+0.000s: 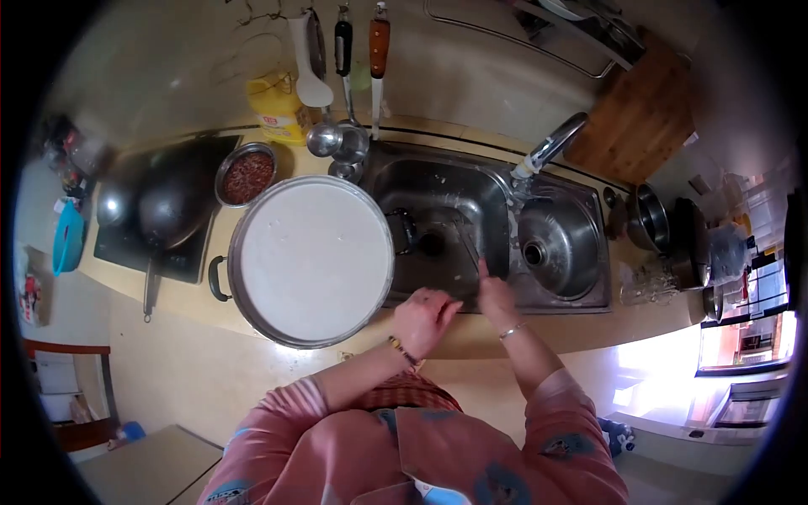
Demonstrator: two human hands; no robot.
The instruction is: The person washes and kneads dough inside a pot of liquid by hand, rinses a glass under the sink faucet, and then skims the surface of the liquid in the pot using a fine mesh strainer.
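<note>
My right hand (pixel 497 301), with a bracelet at its wrist, grips a thin metal utensil (pixel 468 241) that slants away over the large sink basin (pixel 488 194). I cannot make out what kind it is. By the sink's front edge, to the right of the pot, is my left hand (pixel 423 320), its fingers curled in; anything inside them is hidden. The big metal pot (pixel 237 290) stands left of the sink, full nearly to the rim with white liquid (pixel 316 257). Its right handle reaches over the basin. Neither hand touches the pot.
Behind the pot sit a bowl of reddish grains (pixel 249 175) and a yellow jug (pixel 279 105). A wok (pixel 172 215) rests on the hob at left. Ladles (pixel 349 145) hang on the wall. At right are a faucet (pixel 547 150), round basin (pixel 564 244) and wooden board (pixel 631 114).
</note>
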